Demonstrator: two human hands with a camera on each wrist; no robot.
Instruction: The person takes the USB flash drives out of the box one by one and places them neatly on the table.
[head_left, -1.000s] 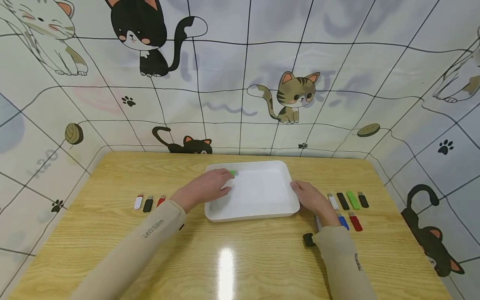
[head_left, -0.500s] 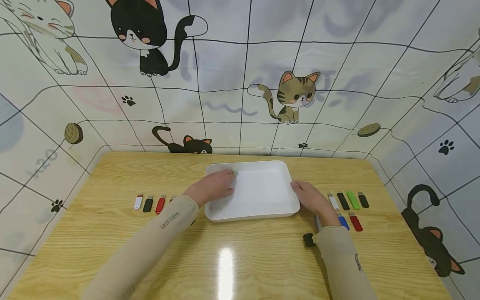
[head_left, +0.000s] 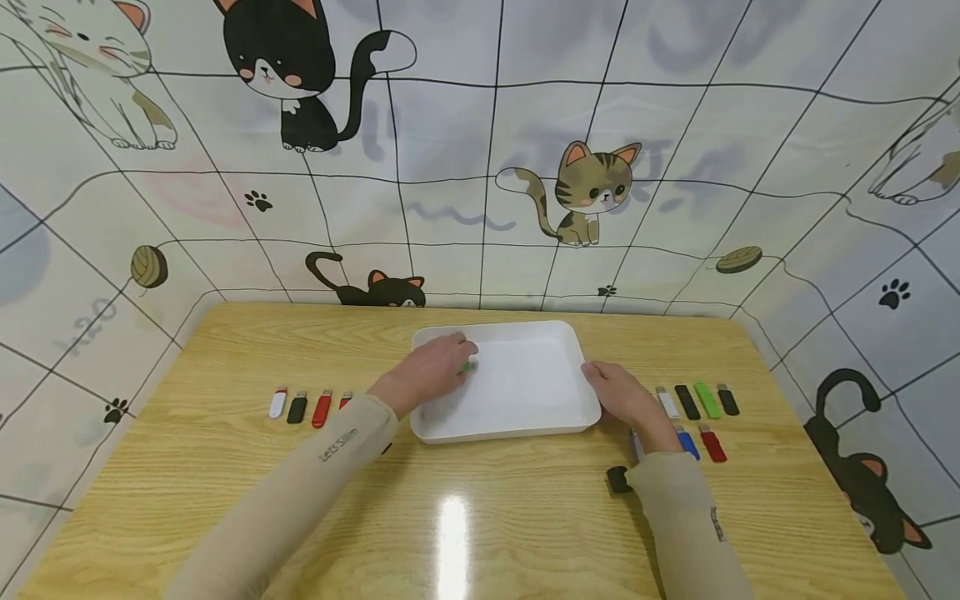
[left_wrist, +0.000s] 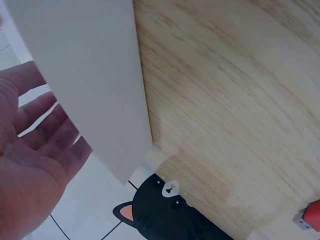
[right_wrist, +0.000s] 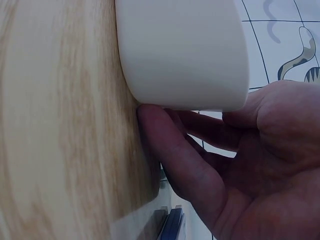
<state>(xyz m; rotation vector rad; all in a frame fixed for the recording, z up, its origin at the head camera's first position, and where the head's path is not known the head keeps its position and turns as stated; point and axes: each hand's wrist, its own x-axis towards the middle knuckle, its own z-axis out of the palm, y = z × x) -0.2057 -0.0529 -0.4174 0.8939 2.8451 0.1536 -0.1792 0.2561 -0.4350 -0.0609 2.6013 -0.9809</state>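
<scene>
A white rectangular tray [head_left: 525, 392] stands at the table's middle. Inside its left part, my left hand [head_left: 431, 371] bends its fingers down and pinches a small green USB stick [head_left: 467, 366], mostly covered by the fingers. In the left wrist view the tray wall [left_wrist: 95, 85] hides the fingertips of that hand [left_wrist: 35, 150]. My right hand [head_left: 615, 390] grips the tray's right end, thumb at the rim. The right wrist view shows a finger [right_wrist: 170, 145] low against the tray's outer corner [right_wrist: 185, 65], close to the wood.
Left of the tray lie a white USB stick [head_left: 277, 403], a black one [head_left: 297, 407] and a red one [head_left: 321, 409]; my left sleeve partly covers others. Several more, including a green one [head_left: 707, 400] and a dark red one [head_left: 712, 444], lie right, some behind my right forearm.
My left hand has moved slightly right inside the tray, its fingers bending over the green USB stick, which has shifted toward me. My right hand keeps its grip on the tray.
</scene>
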